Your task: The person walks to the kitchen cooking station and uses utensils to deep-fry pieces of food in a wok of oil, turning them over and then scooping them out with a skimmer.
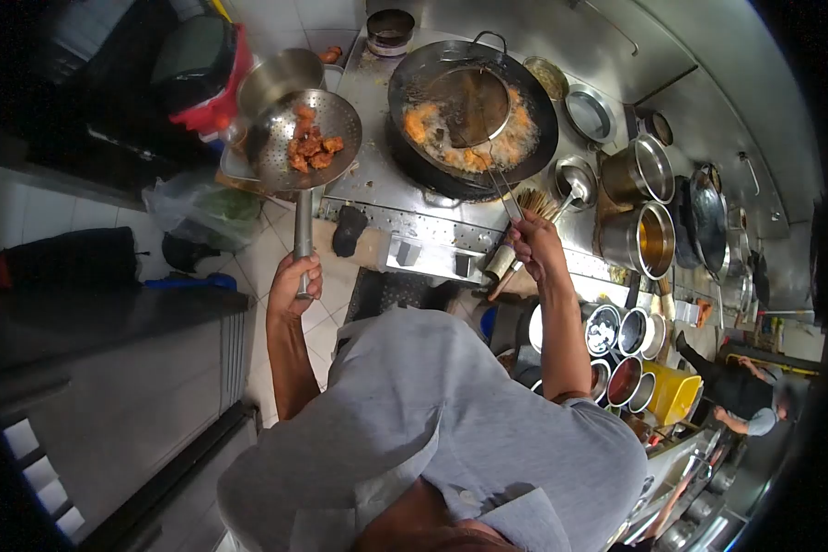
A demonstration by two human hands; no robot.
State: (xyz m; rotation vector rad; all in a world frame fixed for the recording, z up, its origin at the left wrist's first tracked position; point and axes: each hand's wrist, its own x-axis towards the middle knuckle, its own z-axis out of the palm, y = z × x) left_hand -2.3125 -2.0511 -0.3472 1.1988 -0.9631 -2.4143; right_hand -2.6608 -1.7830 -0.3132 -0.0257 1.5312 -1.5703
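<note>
My left hand (296, 281) is closed round the metal handle of a perforated strainer ladle (271, 138). Several browned fried pieces (313, 143) lie in its bowl, which hangs left of the stove, over part of a metal pot (281, 75). In my right hand (535, 244) is the thin wire handle of a mesh skimmer (474, 101). The skimmer's round mesh sits inside a large black wok (397, 124), at or just above bubbling oil. Golden pieces (420, 121) float in the oil around the mesh.
Right of the wok are a ladle (576, 175) in a bowl, a bamboo brush (532, 201), and a pot of amber liquid (655, 239). Seasoning bowls (624, 379) stand near my right forearm. A red bin (216, 106) is far left. Another person (745, 396) works at lower right.
</note>
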